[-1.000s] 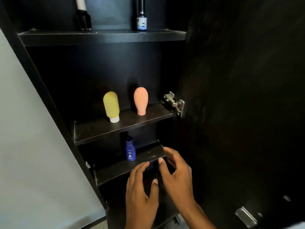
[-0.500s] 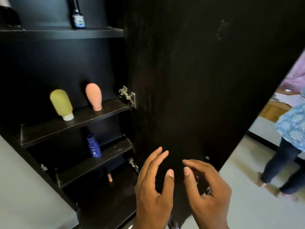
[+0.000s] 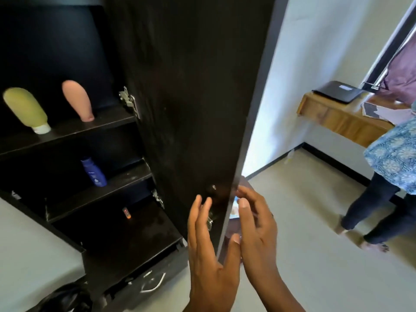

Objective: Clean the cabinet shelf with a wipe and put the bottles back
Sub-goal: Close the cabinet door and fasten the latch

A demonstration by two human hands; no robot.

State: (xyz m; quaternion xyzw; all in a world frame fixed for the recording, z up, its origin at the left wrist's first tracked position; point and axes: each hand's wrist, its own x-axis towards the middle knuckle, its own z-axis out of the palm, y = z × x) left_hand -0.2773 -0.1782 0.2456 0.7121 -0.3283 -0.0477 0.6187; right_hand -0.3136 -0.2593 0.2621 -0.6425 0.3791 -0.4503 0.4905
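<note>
Bottles, yellow (image 3: 26,109), pink (image 3: 77,100) and blue (image 3: 94,172), stand on shelves at the frame's left. At lower centre, the left hand (image 3: 208,255) and right hand (image 3: 256,233) flank the cabinet door (image 3: 191,97) edge, fingers loosely spread, gripping nothing.

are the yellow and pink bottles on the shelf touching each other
Apart. The head view shows the yellow bottle and the pink bottle standing on the same shelf with dark cabinet back plainly visible between them.

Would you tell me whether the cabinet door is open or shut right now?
Open: the cabinet door stands swung out, leaving the shelves and blue bottle exposed.
</note>
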